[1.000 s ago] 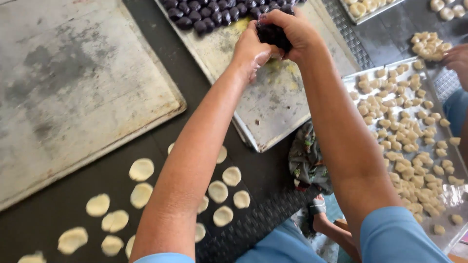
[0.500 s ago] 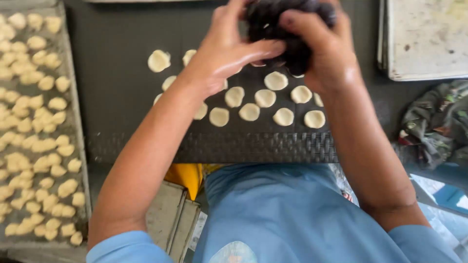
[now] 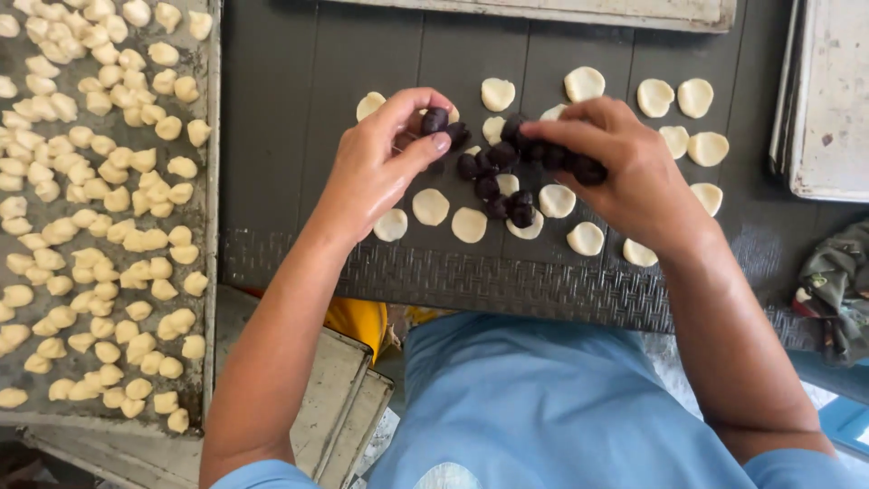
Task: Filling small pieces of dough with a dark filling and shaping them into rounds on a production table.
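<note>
Flat pale dough discs [image 3: 468,225] lie in rows on a dark board [image 3: 290,136] in front of me. Small dark filling balls [image 3: 493,186] sit on and between the discs at the middle. My left hand [image 3: 380,172] pinches one dark ball [image 3: 435,119] between thumb and fingertips. My right hand [image 3: 625,167] is curled over a clump of dark balls [image 3: 566,161], holding several of them just above the discs. Both hands hover close together over the same patch of discs.
A metal tray [image 3: 210,272] full of folded pale dough pieces [image 3: 109,208] lies at the left. Worn metal trays [image 3: 824,109] are stacked at the right and along the far edge. A crumpled cloth [image 3: 837,290] lies at the lower right. More trays [image 3: 335,398] sit below the board.
The hands have come down from the far tray with a clump of dark balls to the discs. Several balls now lie on the discs, and the left hand has picked one out.
</note>
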